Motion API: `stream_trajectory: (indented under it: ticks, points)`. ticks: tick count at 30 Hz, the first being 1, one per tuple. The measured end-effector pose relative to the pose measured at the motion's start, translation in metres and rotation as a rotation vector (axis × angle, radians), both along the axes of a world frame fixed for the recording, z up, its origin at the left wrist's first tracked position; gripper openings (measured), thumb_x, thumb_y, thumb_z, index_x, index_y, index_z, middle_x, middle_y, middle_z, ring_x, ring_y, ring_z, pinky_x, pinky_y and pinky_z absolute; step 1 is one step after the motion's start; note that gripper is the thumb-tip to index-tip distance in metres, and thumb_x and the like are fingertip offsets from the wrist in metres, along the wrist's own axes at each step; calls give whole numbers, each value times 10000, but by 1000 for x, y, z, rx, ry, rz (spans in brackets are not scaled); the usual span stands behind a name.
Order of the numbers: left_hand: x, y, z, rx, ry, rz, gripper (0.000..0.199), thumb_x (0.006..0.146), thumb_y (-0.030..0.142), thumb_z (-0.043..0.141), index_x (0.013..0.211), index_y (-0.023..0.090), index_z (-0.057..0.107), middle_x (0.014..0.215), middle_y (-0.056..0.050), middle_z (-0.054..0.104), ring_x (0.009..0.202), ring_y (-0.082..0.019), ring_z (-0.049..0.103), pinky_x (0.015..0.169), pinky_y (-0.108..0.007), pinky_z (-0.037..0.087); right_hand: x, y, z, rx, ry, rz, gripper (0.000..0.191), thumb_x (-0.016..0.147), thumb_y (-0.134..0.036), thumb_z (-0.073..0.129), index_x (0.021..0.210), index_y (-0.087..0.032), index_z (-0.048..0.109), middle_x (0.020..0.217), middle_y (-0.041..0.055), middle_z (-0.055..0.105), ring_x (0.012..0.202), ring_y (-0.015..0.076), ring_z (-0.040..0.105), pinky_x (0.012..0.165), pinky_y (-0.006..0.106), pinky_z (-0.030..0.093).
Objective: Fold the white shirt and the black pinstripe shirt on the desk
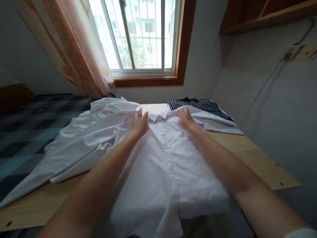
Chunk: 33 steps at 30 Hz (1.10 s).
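A white button-up shirt (153, 172) lies spread front side up, its collar (158, 116) away from me and its hem toward me. My left hand (140, 124) rests at the shirt's left shoulder beside the collar, fingers spread apart. Across the collar, my right hand (186, 119) touches the other shoulder with its fingers stretched out over the cloth. A row of buttons runs down the middle. The sleeves reach out to both sides, and the lower hem is blurred at the near edge.
More white clothing (111, 105) lies at the back left on a dark checked bedcover (17, 148). A black-and-white striped garment (200, 105) sits at the back right. Beneath is a wooden board (252, 158). A window (143, 39), curtain (71, 43) and wall shelf (267, 19) surround it.
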<state>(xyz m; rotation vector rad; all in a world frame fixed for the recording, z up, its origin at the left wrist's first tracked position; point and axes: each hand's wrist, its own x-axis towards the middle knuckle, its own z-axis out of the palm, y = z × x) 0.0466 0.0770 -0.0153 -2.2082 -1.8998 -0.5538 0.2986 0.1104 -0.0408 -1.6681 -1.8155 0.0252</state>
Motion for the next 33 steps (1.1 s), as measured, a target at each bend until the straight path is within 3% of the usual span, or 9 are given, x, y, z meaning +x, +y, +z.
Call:
stream_trajectory:
  ticks: [2, 4, 7, 11, 18, 24, 33]
  points:
    - [12, -9, 3, 26, 27, -94, 449, 857, 124, 516, 1299, 161, 587, 1528, -166, 404, 1307, -306, 491, 1082, -431, 399, -14, -15, 8, -20, -73, 55, 380, 844, -93, 478, 1181, -137, 647, 1362, 178, 543, 1253, 313, 504, 1067, 439, 388]
    - [23, -14, 7, -22, 16, -162, 351, 863, 111, 491, 1163, 153, 668, 1325, -147, 604, 1165, -257, 596, 1020, -360, 451, -30, -30, 15, -59, -92, 149, 319, 864, -94, 472, 1106, -140, 675, 1196, 150, 648, 1123, 264, 586, 996, 368, 430]
    - [34, -16, 6, -139, -47, -178, 276, 858, 117, 488, 1002, 158, 721, 1024, -112, 722, 987, -233, 660, 906, -318, 500, -54, -49, 17, -181, -35, 262, 216, 899, -191, 530, 1056, -147, 672, 998, 107, 712, 912, 206, 647, 824, 278, 465]
    - [38, -17, -11, -206, -151, -157, 207, 804, 133, 549, 862, 159, 746, 895, -94, 725, 873, -222, 661, 828, -303, 509, -74, -59, 6, -295, -14, 249, 206, 864, -317, 635, 995, -160, 654, 958, 96, 723, 862, 200, 649, 728, 252, 441]
    - [34, -21, -43, -51, -301, -174, 243, 802, 148, 550, 928, 150, 758, 892, -90, 657, 904, -216, 622, 909, -337, 489, -80, -56, -5, -283, -25, 122, 219, 840, -327, 636, 962, -147, 663, 977, 137, 722, 914, 230, 660, 722, 260, 447]
    - [29, -19, -48, -72, -322, -255, 234, 809, 154, 566, 953, 147, 750, 901, -84, 646, 910, -215, 614, 927, -348, 488, -81, -61, 1, -301, -60, 159, 262, 820, -343, 655, 950, -120, 702, 960, 161, 730, 907, 257, 674, 730, 280, 460]
    - [26, -21, -48, -82, -359, -281, 249, 801, 161, 559, 962, 152, 749, 909, -79, 643, 894, -201, 616, 920, -336, 493, -83, -66, 10, -307, -121, 154, 195, 785, -211, 655, 923, -109, 746, 978, 193, 736, 894, 272, 685, 746, 300, 469]
